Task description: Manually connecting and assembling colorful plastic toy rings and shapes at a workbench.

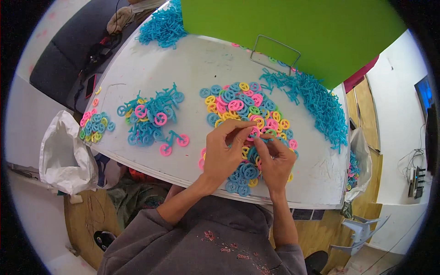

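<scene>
Over a pile of small plastic wheels (236, 105) in pink, blue, yellow and green, my two hands meet close together. My left hand (223, 153) pinches a pink toy wheel (253, 133) between thumb and forefinger. Closed at its fingertips, my right hand (276, 164) grips a teal plastic stem, of which only a bit shows beside the pink wheel; the rest is hidden by the fingers. More blue wheels (244, 174) lie on the white table (192, 160) under and between my hands.
Teal stems are heaped along the right edge (321, 107) and at the far left (161, 27). Left of my hands lie assembled wheel pieces (151, 114); a smaller wheel pile (96, 127) sits at the left edge. A green panel (293, 32) stands behind a wire frame (275, 49). White sacks (66, 151) hang beside the table.
</scene>
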A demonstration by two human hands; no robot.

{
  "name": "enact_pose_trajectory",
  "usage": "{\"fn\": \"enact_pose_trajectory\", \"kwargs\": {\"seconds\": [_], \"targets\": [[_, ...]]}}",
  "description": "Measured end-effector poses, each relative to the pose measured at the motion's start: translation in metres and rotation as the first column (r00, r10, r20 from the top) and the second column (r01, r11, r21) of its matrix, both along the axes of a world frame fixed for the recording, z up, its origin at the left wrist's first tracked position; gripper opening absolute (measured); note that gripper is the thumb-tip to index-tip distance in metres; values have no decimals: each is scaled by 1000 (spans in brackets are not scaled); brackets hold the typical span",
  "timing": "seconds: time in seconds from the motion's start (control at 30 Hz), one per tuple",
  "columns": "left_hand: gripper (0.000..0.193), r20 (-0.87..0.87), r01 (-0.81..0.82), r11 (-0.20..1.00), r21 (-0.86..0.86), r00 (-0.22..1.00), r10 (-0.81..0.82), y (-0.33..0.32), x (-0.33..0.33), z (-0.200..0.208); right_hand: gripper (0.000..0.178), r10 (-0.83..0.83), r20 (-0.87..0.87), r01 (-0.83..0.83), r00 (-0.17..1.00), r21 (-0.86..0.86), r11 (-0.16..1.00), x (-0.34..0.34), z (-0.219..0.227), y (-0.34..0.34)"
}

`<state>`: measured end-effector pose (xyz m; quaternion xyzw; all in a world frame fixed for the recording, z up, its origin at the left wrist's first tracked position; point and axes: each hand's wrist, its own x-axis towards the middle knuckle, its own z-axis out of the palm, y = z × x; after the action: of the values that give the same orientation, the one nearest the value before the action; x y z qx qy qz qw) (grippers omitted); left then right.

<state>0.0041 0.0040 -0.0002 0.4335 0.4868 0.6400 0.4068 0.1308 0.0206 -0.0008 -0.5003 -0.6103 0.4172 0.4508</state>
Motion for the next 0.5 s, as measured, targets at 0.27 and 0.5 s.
{"fn": "enact_pose_trajectory", "kwargs": {"seconds": [0.27,0.5], "targets": [[13,-41,-147,988,46,988,149,-1,10,-5,8,-81,-159,69,984,-79,995,-9,-3,0],[13,-93,-186,982,28,978,187,-1,9,-9,11,-114,-146,96,983,-125,988,-13,2,-1]]}}
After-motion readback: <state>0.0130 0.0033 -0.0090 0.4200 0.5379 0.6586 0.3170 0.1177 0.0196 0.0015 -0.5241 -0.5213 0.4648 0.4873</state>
